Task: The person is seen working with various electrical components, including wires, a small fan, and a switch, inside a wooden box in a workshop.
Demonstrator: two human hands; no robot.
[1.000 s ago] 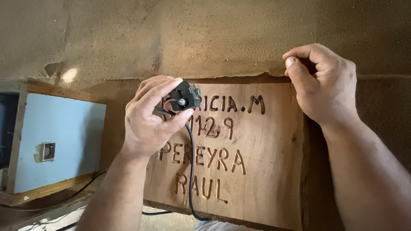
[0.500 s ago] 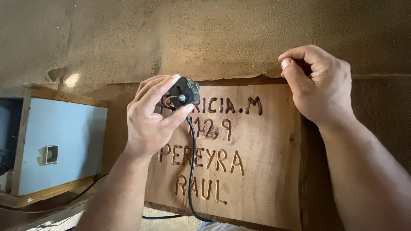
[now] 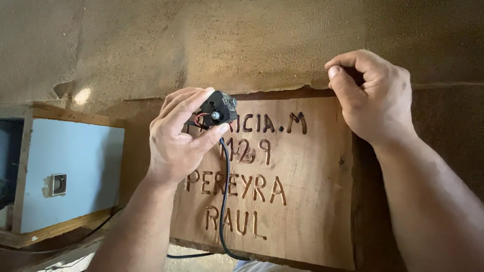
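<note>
My left hand [image 3: 177,137] grips a small black corded tool [image 3: 218,109] and holds it against the upper left part of a wooden plaque [image 3: 307,201] with letters carved into it. The tool's black cable [image 3: 224,201] hangs down over the plaque and curls off below its bottom edge. My right hand [image 3: 368,95] pinches the plaque's upper right corner with closed fingers, at the line where the board meets a rough sandy brown surface [image 3: 227,45].
At the left lies a pale blue panel [image 3: 75,166] in a wooden frame with a small square metal fitting [image 3: 58,184]. Thin wires trail along the lower left.
The view has shifted slightly. My left hand with the tool has edged a little up and to the right on the plaque; my right hand keeps its hold at the corner.
</note>
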